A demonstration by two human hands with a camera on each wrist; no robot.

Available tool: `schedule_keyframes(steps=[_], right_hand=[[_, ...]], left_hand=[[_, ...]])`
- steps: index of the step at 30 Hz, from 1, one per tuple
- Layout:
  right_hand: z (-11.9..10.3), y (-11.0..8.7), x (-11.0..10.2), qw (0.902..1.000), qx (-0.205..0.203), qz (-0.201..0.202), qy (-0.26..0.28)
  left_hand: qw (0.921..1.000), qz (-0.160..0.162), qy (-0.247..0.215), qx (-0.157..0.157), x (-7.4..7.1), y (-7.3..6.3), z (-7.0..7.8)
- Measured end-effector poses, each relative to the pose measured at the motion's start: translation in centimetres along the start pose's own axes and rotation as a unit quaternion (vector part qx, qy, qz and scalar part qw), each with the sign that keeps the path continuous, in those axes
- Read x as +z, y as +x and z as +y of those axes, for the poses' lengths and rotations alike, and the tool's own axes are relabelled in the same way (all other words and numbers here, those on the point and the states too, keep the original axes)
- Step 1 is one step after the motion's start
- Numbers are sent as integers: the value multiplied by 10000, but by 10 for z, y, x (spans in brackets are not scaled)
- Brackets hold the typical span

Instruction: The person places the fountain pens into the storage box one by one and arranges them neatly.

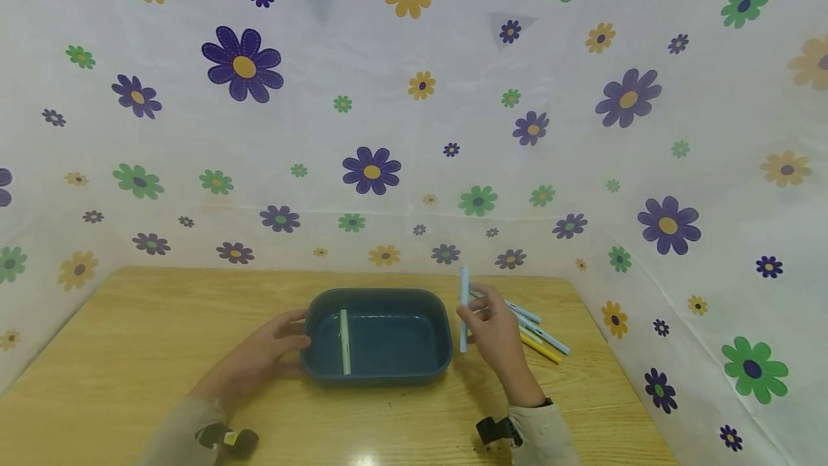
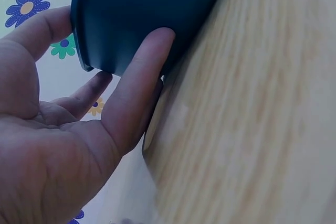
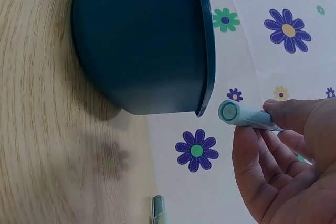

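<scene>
A dark blue rectangular bin [image 1: 378, 381] stands on the wooden table, with one pale green marker [image 1: 345, 342] lying inside near its left end. My left hand [image 1: 274, 347] rests against the bin's left end; in the left wrist view its extended fingers [image 2: 142, 72] touch the outer wall and rim. Just off the bin's right end, my right hand [image 1: 491, 326] pinches a light blue marker [image 1: 463, 308] between thumb and fingers. It is held roughly upright, and its round end faces the camera in the right wrist view. Behind that hand lie several light blue, whitish and yellow markers [image 1: 550, 340], partly hidden.
The wooden table [image 1: 194, 322] runs back to a white flowered sheet [image 1: 388, 128], which also hangs at both sides. In the right wrist view another marker [image 3: 158, 208] shows at the bottom edge. Dark straps [image 1: 498, 430] circle both wrists.
</scene>
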State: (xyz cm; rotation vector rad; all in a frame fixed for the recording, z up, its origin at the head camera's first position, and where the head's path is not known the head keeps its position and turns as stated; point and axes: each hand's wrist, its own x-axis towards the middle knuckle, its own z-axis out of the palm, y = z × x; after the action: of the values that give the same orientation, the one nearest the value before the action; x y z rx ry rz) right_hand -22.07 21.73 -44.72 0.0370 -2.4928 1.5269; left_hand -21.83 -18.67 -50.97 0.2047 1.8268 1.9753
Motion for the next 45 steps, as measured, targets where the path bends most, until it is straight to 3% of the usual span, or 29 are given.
schedule_keyframes(steps=[33, 45], right_hand=[[-15, -11, 22, 9995, -200, -131, 182], [-30, -15, 34, 9990, -343, -233, 173]], left_hand=[[10000, -42, -14, -24, -2, -1, 1], [9999, 20, 130, -16, -3, -1, 1]])
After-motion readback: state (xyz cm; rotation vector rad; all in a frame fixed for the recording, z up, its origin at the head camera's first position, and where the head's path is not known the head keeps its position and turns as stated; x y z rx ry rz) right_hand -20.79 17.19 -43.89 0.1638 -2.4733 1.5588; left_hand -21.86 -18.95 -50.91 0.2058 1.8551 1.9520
